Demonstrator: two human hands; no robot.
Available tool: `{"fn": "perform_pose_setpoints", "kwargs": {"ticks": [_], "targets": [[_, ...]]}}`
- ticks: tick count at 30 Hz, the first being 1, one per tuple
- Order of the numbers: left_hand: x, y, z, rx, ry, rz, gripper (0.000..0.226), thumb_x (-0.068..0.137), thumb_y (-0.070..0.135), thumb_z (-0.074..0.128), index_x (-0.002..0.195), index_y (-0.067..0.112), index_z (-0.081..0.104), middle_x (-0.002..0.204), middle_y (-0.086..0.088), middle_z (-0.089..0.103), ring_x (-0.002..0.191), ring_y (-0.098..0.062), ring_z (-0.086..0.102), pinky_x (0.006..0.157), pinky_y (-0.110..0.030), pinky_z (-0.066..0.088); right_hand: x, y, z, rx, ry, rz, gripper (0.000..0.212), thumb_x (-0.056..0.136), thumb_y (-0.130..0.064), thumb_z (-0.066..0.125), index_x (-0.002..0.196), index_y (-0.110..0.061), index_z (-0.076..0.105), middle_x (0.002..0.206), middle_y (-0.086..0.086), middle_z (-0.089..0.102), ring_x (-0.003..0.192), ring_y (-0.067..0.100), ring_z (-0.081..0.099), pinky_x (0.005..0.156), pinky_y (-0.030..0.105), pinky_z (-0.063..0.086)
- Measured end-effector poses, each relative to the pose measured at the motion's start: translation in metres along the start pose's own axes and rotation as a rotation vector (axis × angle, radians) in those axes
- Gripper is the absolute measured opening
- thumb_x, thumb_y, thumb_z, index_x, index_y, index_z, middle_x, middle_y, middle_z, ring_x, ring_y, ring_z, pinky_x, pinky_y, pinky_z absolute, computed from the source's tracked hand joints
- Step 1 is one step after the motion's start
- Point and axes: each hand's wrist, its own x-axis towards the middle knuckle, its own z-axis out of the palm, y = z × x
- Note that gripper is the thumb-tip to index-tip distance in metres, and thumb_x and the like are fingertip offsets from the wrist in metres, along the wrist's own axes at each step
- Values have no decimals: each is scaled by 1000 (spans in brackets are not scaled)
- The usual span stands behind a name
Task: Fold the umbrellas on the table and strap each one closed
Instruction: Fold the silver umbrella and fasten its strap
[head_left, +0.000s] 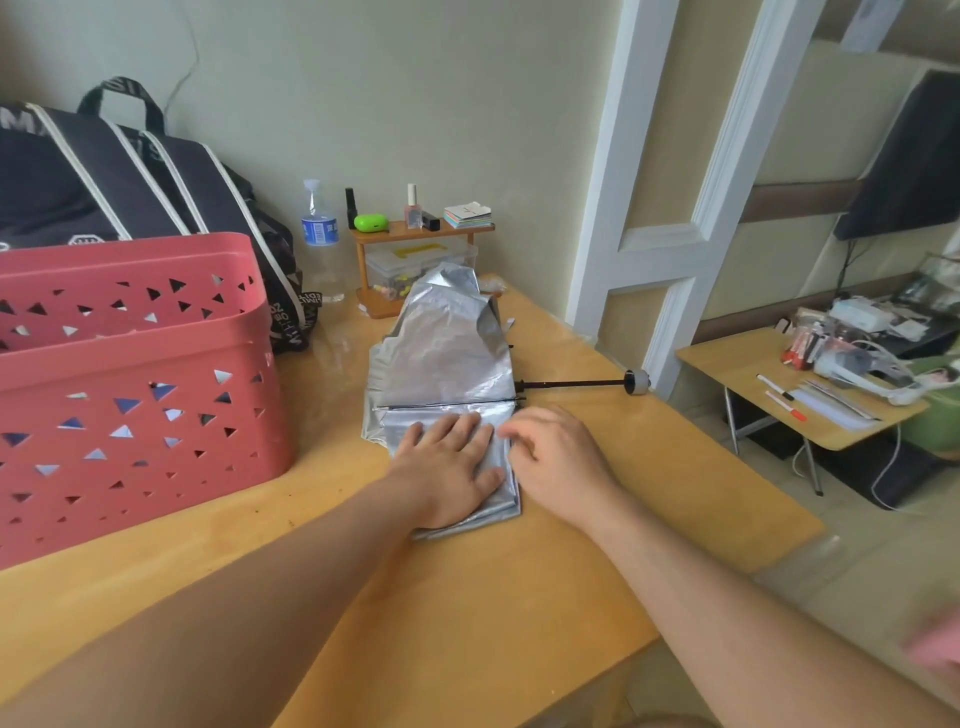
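Observation:
A silver umbrella (441, 358) lies collapsed on the wooden table (467, 597), its canopy spread in loose flat folds. Its black shaft sticks out to the right and ends in a pale handle (638, 382) near the table's edge. My left hand (449, 467) lies flat with straight fingers pressing the near fold of the canopy. My right hand (558, 457) is just right of it, fingers curled at the fabric's right edge; whether they pinch the cloth is not clear. No strap is visible.
A red perforated basket (130, 384) stands at the left, a dark bag (104, 171) behind it. A water bottle (319, 228) and a small wooden shelf (415, 234) with bottles sit against the wall. A second low table (810, 410) stands off to the right.

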Motion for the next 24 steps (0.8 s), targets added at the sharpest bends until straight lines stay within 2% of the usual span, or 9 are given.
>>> {"fn": "perform_pose_setpoints", "kwargs": {"ticks": [4, 6, 8, 10, 16, 18, 20, 22, 24], "targets": [[-2, 3, 1, 1, 29, -16, 82, 97, 75, 10, 166, 32, 1, 174, 7, -7, 160, -17, -10, 127, -53, 0, 37, 4, 15, -20, -218, 105, 41, 105, -25, 50, 143, -12, 58, 153, -2, 52, 141, 19, 46, 116, 34, 36], [-10, 3, 0, -20, -8, -36, 89, 93, 82, 11, 166, 32, -4, 173, 6, -14, 159, -20, -18, 127, -53, -5, 40, 14, 18, -168, -432, 101, 59, 109, -47, 38, 160, -19, 36, 169, -10, 26, 156, 15, 21, 123, 42, 27], [-24, 0, -1, -37, -55, -62, 97, 88, 89, 10, 164, 34, -12, 172, 6, -21, 157, -20, -24, 127, -54, -9, 37, 26, 18, -274, -567, 99, 70, 107, -60, 28, 167, -27, 12, 172, -18, -3, 159, 7, -3, 128, 47, 14], [-43, -7, 0, -42, -80, -82, 101, 83, 94, 9, 163, 37, -17, 171, 5, -23, 157, -18, -25, 127, -54, -9, 34, 33, 19, -295, -602, 96, 72, 106, -62, 25, 167, -31, 2, 170, -22, -14, 157, 4, -11, 128, 46, 8], [-88, -38, -16, 5, -217, -130, 101, 82, 96, 10, 163, 40, -12, 172, 8, -18, 158, -14, -18, 128, -53, -3, 32, 30, 20, -314, -615, 94, 70, 107, -62, 19, 166, -32, -5, 168, -23, -21, 156, 3, -16, 128, 44, 1], [-81, -35, -29, -13, -148, -169, 89, 86, 91, 10, 162, 45, 18, 173, 7, 12, 160, -20, 5, 125, -59, 9, 31, 27, 20, -329, -615, 107, 69, 107, -61, 17, 166, -31, -6, 168, -23, -22, 156, 3, -17, 128, 44, 0], [-64, -24, -36, 14, 96, -169, 70, 97, 77, 16, 148, 40, 46, 157, 6, 44, 151, -25, 30, 120, -58, 23, 31, 24, 20, -329, -611, 111, 69, 108, -60, 17, 166, -31, -6, 168, -23, -22, 156, 3, -17, 129, 44, 0], [-48, -11, -34, 48, 191, -69, 58, 105, 59, 28, 156, 34, 38, 164, 4, 37, 156, -27, 22, 125, -54, 16, 32, 24, 18, -321, -602, 107, 68, 108, -59, 19, 166, -32, -5, 168, -24, -21, 156, 3, -16, 129, 44, 1], [-43, -3, -24, 55, 45, -10, 68, 105, 61, 28, 165, 35, 12, 174, 2, 10, 161, -30, -1, 128, -56, -2, 32, 27, 15, -304, -597, 105, 67, 108, -59, 20, 166, -33, -3, 168, -25, -19, 156, 1, -15, 129, 43, 2]]}}
